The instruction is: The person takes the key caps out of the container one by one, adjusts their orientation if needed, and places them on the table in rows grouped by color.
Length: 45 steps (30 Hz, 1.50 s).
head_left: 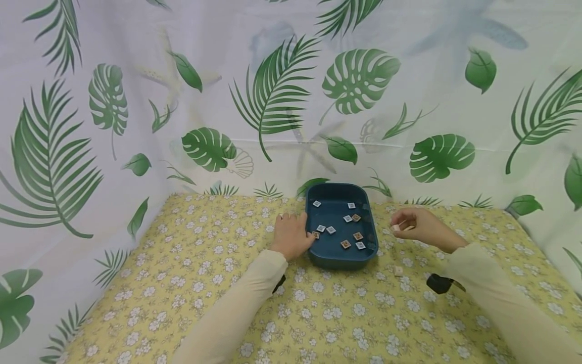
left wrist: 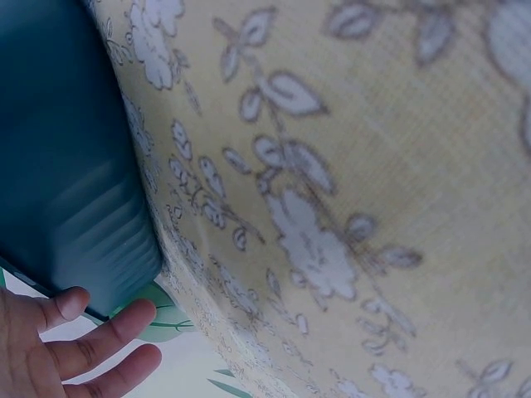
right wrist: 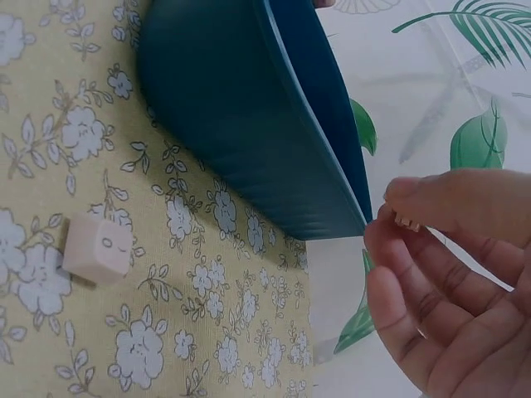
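Observation:
A dark blue rectangular bin (head_left: 342, 263) stands upright on the cloth. My left hand (head_left: 292, 235) rests on its left rim, thumb tip over the edge beside a small brown tile (head_left: 317, 235). In the left wrist view the fingers of that hand (left wrist: 87, 352) are spread and relaxed at the rim. To the right of the bin, my right hand (head_left: 413, 223) pinches a small pale block (right wrist: 406, 221) between thumb and forefinger, raised over the cloth; the fingers largely hide it. A pale pinkish block (right wrist: 98, 249) with a mark on its top lies on the cloth below that hand.
Several small square tiles, bluish white (head_left: 331, 230) and brown (head_left: 345, 244), lie scattered on the bin's floor. A yellow floral cloth (head_left: 195, 283) covers the table. White leaf-print sheets (head_left: 273, 167) hang behind and at the sides.

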Available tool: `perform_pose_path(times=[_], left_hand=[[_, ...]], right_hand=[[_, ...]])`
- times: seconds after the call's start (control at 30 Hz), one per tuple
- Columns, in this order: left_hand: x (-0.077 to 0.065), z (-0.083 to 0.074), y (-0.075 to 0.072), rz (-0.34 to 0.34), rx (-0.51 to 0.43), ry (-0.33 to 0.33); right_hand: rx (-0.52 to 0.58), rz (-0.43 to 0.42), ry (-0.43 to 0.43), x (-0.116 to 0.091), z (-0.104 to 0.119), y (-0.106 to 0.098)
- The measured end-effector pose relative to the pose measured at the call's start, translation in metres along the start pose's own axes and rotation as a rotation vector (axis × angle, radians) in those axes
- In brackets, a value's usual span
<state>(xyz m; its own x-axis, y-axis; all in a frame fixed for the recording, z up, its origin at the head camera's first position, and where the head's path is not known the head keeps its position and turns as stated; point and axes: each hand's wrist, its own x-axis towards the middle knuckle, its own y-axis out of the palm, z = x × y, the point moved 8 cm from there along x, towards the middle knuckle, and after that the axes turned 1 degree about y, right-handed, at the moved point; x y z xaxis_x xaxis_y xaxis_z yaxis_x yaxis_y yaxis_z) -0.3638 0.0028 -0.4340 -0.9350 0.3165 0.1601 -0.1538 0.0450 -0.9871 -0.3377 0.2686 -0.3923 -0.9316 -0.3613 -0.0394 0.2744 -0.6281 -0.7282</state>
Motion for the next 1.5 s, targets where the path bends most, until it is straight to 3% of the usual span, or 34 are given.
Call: perform_pose_path(times=[0.47,0.73,0.97,1.27,1.5], left_hand=[[0.000,-0.001,0.001,0.015,-0.008,-0.002],[0.000,-0.001,0.001,0.011,-0.009,-0.004],[0.000,-0.001,0.001,0.008,0.002,0.000],[0.000,-0.002,0.001,0.018,0.003,-0.002],[0.000,-0.002,0.000,0.018,0.008,-0.006]], right_hand=[[0.096,0.020,0.043,-0.021,-0.015,-0.006],[0.066,0.046,0.006,-0.031,-0.021,-0.006],[0.081,0.045,0.072,-0.040,-0.032,-0.004],[0.225,0.084,0.098,-0.049,-0.037,0.002],[0.237,0.077,0.122,-0.054,-0.045,0.005]])
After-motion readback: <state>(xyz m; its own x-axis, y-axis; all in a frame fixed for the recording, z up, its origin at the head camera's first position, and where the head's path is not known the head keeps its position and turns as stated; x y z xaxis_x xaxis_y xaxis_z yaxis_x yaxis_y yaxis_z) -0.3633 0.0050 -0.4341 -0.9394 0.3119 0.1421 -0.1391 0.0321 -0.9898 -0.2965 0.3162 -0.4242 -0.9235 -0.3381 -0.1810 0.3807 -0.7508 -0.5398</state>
